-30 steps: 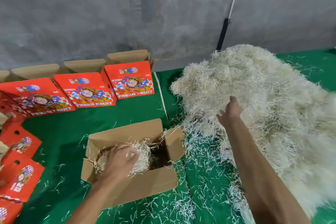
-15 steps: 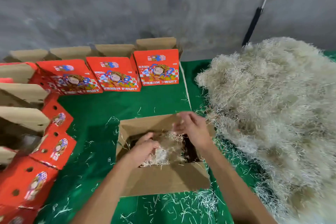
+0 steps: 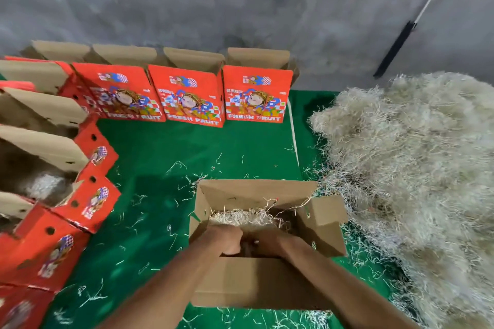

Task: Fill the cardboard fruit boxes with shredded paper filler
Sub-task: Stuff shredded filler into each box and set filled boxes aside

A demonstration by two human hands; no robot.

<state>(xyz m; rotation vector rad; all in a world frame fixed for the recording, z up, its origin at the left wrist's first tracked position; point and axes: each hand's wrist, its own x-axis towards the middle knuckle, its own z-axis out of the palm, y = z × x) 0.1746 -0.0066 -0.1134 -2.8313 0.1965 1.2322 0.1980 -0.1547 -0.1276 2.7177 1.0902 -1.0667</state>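
An open brown cardboard box (image 3: 254, 191) sits on the green cloth in front of me, flaps spread. Pale shredded paper (image 3: 240, 218) lies in its far half. Both my hands are down inside the near half, side by side and almost touching. My left hand (image 3: 227, 240) shows its back with the fingers curled downward. My right hand (image 3: 270, 244) also points down, its fingers hidden in the box. Whether either grips paper is hidden. The large shredded paper pile (image 3: 414, 168) lies to the right of the box.
Three red "Fresh Fruit" boxes (image 3: 187, 96) stand open along the back by the grey wall. More red boxes (image 3: 91, 203) line the left side, one with paper inside. Loose shreds dot the green cloth (image 3: 160, 168). A black-and-white pole (image 3: 395, 48) leans at the back right.
My right hand left the pile, came over the box with paper, and now both hands have sunk low into the box's near half. My view swung left.
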